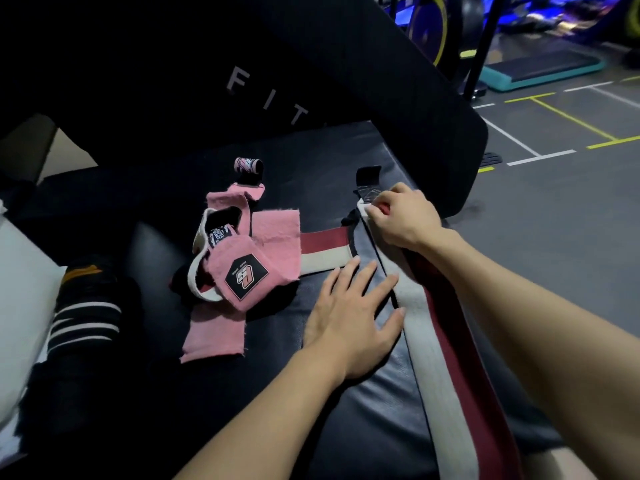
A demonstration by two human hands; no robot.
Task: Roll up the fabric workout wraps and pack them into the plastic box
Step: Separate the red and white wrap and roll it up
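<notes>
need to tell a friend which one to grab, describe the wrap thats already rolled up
On the black padded bench, find the heap of loose pink fabric wraps. Just beyond its far edge stands a small pink rolled-up wrap, the only tight cylinder; all the others lie unrolled.

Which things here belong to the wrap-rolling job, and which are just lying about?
Job:
red-and-white wrap, laid out flat
pink wraps, in a heap
right hand, pinching the wrap's far end
left hand, flat on the bench

Lying about:
step platform
floor markings
</notes>
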